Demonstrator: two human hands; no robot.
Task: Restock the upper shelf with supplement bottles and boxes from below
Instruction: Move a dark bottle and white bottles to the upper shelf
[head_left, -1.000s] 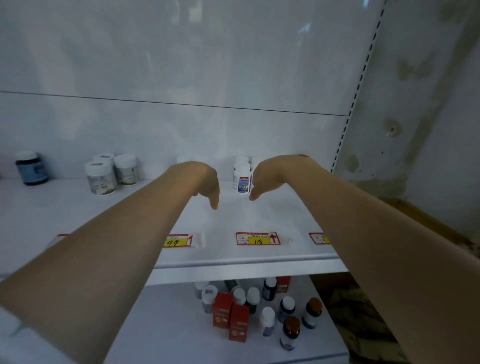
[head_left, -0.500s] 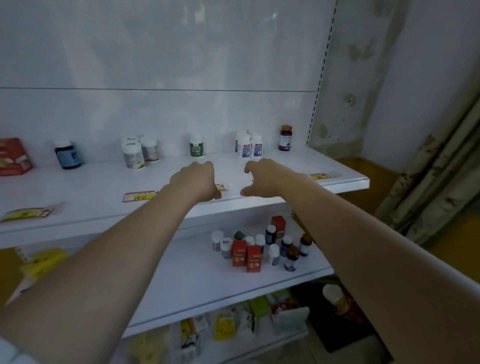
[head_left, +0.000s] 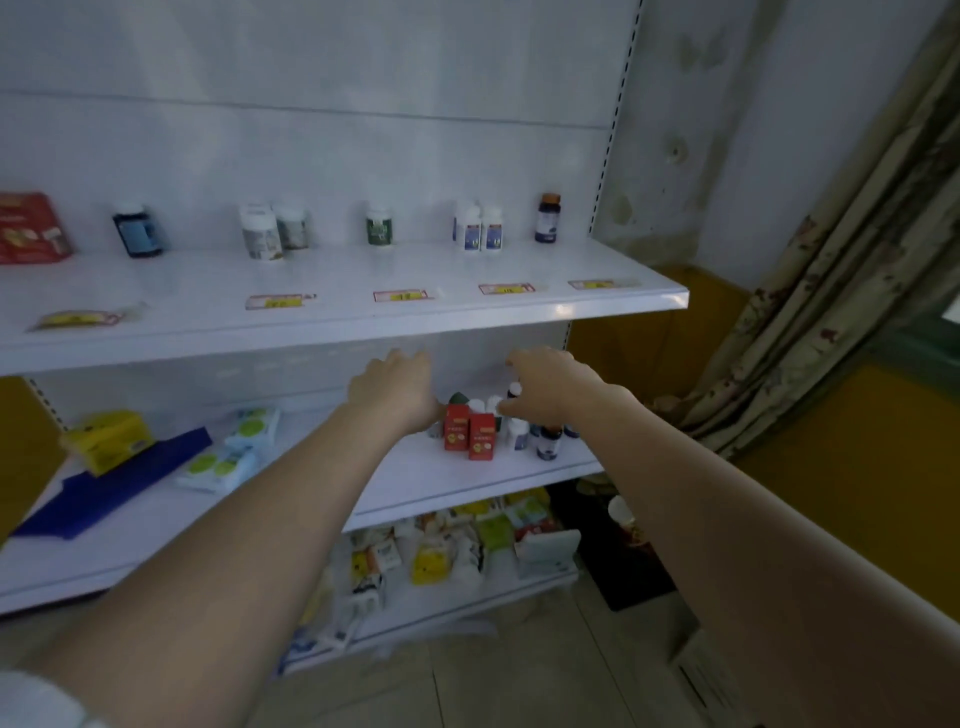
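A cluster of small supplement bottles (head_left: 548, 441) and two red boxes (head_left: 468, 431) stands at the right end of the middle shelf (head_left: 415, 483). My left hand (head_left: 395, 389) reaches over the cluster's left side with its fingers stretched forward and hides some bottles. My right hand (head_left: 545, 384) arches over the right side, fingers loosely curved beside a small white-capped bottle (head_left: 514, 388); no grip shows. The upper shelf (head_left: 363, 332) carries a dark jar (head_left: 137, 234), white jars (head_left: 262, 234), a green bottle (head_left: 379, 226), white bottles (head_left: 478, 228) and a brown-capped bottle (head_left: 548, 218).
A red box (head_left: 28, 228) sits at the upper shelf's far left. On the middle shelf's left lie a yellow box (head_left: 106, 439), a blue sheet (head_left: 104, 488) and packets (head_left: 228, 457). Packages (head_left: 457, 551) fill the bottom shelf. A curtain (head_left: 831, 260) hangs at right.
Both hands dropped from above the upper shelf to the middle shelf and now hover over the bottle cluster. My view pulled back and tilted down.
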